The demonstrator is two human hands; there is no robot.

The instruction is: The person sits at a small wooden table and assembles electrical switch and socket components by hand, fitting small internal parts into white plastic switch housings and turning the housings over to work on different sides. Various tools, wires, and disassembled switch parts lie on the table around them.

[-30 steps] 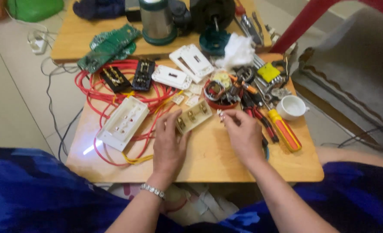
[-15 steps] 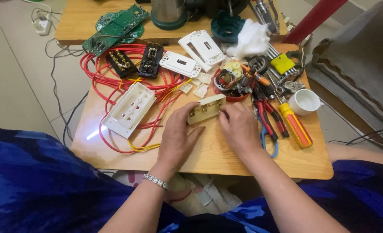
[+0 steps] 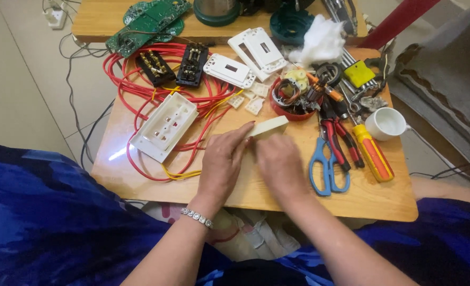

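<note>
I see my left hand [image 3: 222, 161] and right hand [image 3: 280, 164] curled, both pinching the cream switch plate [image 3: 267, 128]; its six o'clock half is hidden beneath them

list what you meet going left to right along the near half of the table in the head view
white socket plate → left hand → cream switch block held by both hands → right hand → blue-handled scissors → orange and yellow screwdriver → white cup
</note>
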